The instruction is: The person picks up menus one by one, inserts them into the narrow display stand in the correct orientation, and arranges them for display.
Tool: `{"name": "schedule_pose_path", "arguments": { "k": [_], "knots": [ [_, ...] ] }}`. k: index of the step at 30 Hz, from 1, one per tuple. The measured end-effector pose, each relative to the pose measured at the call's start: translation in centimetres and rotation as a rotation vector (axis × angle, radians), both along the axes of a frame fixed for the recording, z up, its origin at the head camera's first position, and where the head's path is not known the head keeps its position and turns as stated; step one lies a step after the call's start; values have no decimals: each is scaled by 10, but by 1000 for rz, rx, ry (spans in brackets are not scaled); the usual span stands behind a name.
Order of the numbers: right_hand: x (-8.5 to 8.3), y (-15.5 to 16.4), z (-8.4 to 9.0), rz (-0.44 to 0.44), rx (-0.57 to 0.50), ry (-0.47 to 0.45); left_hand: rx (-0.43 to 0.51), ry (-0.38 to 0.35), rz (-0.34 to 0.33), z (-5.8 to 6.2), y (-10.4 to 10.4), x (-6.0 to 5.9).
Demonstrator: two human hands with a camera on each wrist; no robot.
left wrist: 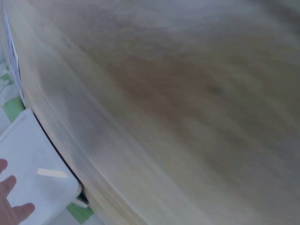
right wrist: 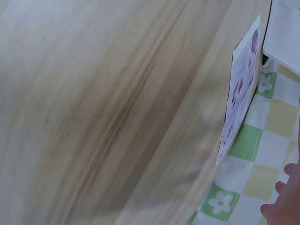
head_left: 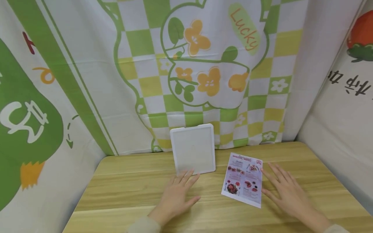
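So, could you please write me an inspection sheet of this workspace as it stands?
Surface: light wooden table, grain lengthwise.
Job's things: white square plastic tray propped upright against the backdrop; printed paper menu leaflet lying flat.
Clutter: nothing seen.
Grips: left hand flat on the table, fingertips near the tray; right hand flat, fingers by the leaflet's edge.
Cables: nothing seen.
Surroundings: green and yellow checked flower cloth behind; printed cloths on both sides.
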State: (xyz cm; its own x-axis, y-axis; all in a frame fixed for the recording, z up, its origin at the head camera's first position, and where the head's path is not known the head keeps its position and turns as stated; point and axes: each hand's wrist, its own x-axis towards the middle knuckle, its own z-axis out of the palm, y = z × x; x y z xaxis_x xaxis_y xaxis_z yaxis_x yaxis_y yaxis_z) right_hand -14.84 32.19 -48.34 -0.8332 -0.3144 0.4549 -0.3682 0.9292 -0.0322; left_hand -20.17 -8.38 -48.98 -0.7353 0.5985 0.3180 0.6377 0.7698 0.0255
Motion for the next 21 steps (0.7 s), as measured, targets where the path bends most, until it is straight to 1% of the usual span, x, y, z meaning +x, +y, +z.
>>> {"name": "schedule_pose_path", "arguments": {
  "k": [3,6,10,13,18,21],
  "knots": [
    [2,0,-1,-13,-15,-15,-34,-40,-39,-1,10,-5],
    [4,-2,-3,-43,-34,-49,-61,-57,-79,-1,20,-10],
    [3,-5,-2,-74,-60,-100,-91,-77,-108,0,33,-16],
    [3,-7,-4,-82,-78,-128,-93,-100,-137,-2,41,-19],
    [5,-8,-8,-71,-97,-159,-101,-90,-200,-9,56,-22],
    [5,-9,-10,-60,-100,-167,-109,-81,-221,-11,66,-23]
  ]
}}
